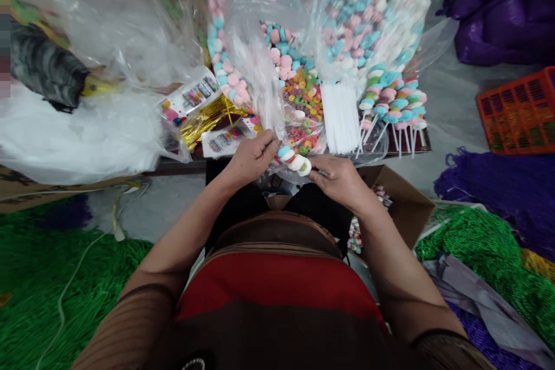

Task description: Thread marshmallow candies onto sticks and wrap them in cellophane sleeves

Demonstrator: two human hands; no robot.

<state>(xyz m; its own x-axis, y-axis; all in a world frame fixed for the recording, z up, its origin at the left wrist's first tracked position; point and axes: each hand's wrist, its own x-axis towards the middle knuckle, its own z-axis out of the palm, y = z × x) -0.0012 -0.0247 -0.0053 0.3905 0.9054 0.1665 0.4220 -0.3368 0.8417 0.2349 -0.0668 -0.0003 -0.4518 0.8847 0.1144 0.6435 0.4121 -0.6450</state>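
A short candy skewer (296, 163) of blue, white and reddish marshmallow-like pieces lies slantwise between my hands, just off the table's front edge. My left hand (254, 157) is closed, its thumb and fingers pinched at the skewer's upper left end, by the clear plastic. My right hand (340, 179) is closed in a pinch at the lower right end; the fingertips partly hide what they grip there. Close beyond the hands are colourful ring-shaped candies (303, 92) in clear plastic. A bundle of white sticks (339, 118) lies to their right.
Finished candy skewers (392, 98) are piled at the table's right. Large clear bags of candies (364, 6) stand behind. Gold twist ties (208, 121) and printed labels (197, 91) lie left. A cardboard box (405, 205) stands below right, and an orange crate (518, 113) farther right.
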